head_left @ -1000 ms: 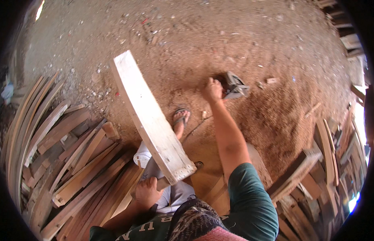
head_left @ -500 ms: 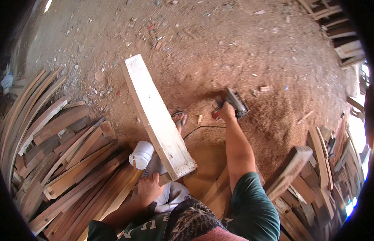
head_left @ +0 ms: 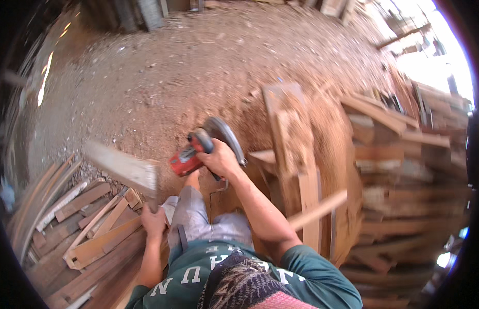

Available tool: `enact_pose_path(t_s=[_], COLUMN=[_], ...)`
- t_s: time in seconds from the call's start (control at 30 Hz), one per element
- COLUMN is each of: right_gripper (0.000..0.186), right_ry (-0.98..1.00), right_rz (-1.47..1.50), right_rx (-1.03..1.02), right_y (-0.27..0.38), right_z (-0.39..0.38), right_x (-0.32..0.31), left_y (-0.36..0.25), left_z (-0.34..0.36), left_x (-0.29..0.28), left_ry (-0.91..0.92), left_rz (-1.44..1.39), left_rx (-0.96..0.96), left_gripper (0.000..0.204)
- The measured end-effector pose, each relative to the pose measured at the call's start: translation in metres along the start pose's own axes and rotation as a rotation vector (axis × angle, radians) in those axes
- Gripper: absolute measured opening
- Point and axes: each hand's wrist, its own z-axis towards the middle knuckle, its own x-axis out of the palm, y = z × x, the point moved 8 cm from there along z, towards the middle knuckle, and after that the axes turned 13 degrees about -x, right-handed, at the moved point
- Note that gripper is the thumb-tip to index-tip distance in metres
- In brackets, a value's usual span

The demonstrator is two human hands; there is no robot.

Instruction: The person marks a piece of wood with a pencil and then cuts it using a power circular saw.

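Observation:
My right hand point(head_left: 222, 158) is closed round the dark handle of a red circular saw point(head_left: 187, 161), lifted in front of my legs. The saw's round grey guard point(head_left: 225, 132) faces away to the right. A dark cord point(head_left: 219, 188) hangs below the tool. To the left, my left hand point(head_left: 155, 221) grips the near end of a pale wooden board point(head_left: 121, 166). This board slants up and to the left, smeared by motion, and my fingers are partly hidden behind its end.
Long curved timber offcuts point(head_left: 85, 201) lie heaped at the left. Right of the saw stands a sawdust-covered plank point(head_left: 273, 103) among other wood pieces point(head_left: 309, 206). Stacked lumber point(head_left: 404, 154) fills the right side, blurred. Sawdust and chips cover the ground point(head_left: 162, 87).
The saw has come up off the ground and moved left, nearer my body. The board has swung left with my left hand. My view has turned, bringing the right-hand lumber closer in.

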Motion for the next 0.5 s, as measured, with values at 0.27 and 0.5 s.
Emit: enact_pose_path(t_s=[0.27,0.5], right_gripper=[0.044,0.043], right_ry=[-0.066,-0.161], right_rz=[0.282,0.306], right_rx=[-0.194,-0.031], right_y=[0.083,0.03], right_z=[-0.309,-0.489], right_x=[-0.098,-0.141], left_y=[0.008,-0.108], left_z=[-0.101,-0.19], left_x=[-0.119,-0.082], left_ry=[-0.283,-0.147], left_rz=[-0.066,-0.02], left_rx=[0.191,0.479], left_gripper=[0.041,0.043])
